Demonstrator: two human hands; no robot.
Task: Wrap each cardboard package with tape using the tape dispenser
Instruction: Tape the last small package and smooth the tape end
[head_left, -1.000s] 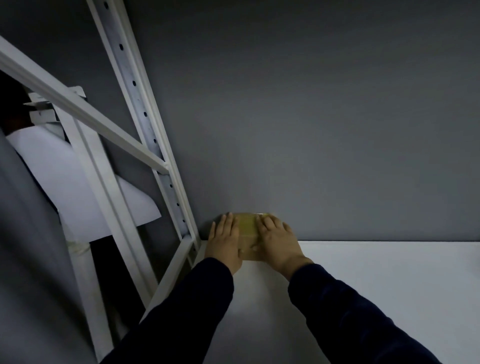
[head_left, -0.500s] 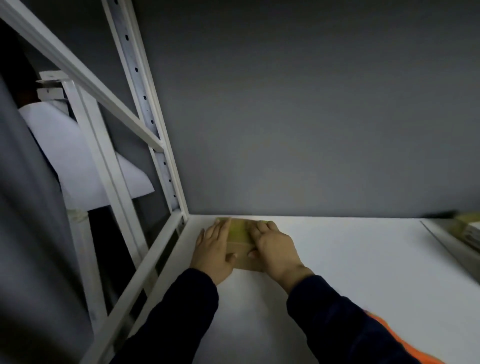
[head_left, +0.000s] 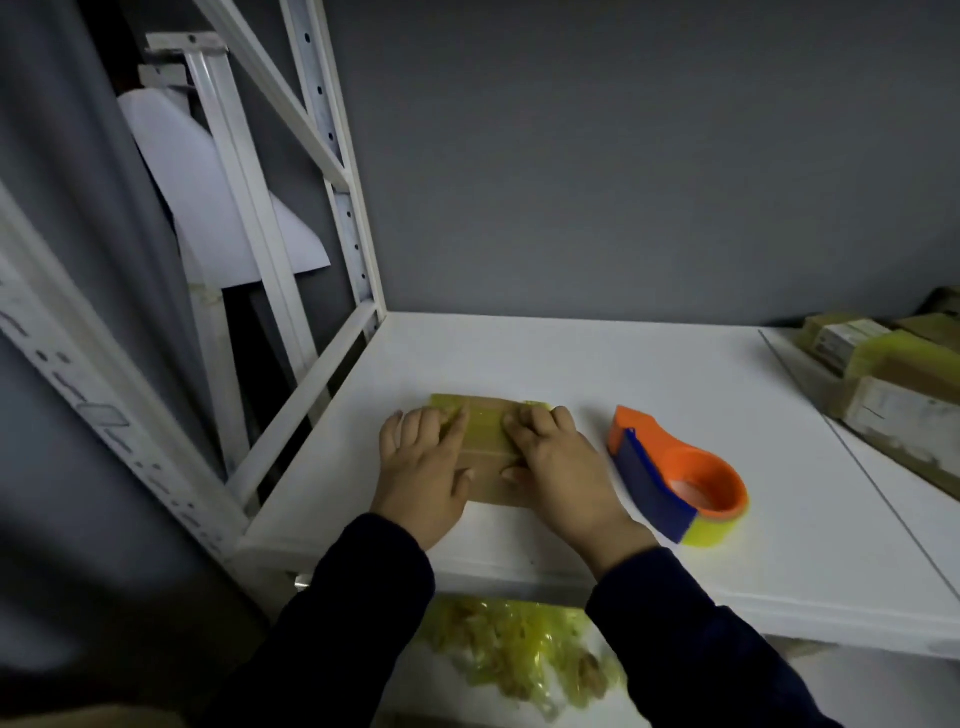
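A flat cardboard package (head_left: 488, 441) with yellowish tape across it lies on the white shelf (head_left: 675, 395). My left hand (head_left: 423, 467) rests flat on its left part, fingers straight. My right hand (head_left: 558, 467) presses on its right part, fingertips bent onto the taped top. An orange and blue tape dispenser (head_left: 675, 478) with yellow tape lies on the shelf just right of my right hand, apart from it.
Several taped cardboard packages (head_left: 883, 384) are stacked at the shelf's far right. White rack uprights (head_left: 332, 156) stand at the left, a grey wall behind. A heap of crumpled yellow tape (head_left: 519, 654) lies below the shelf's front edge.
The view has tilted down and right, bringing the dispenser, the stacked packages and the tape heap into sight. Both hands stay on the package, which now sits further from the back wall.
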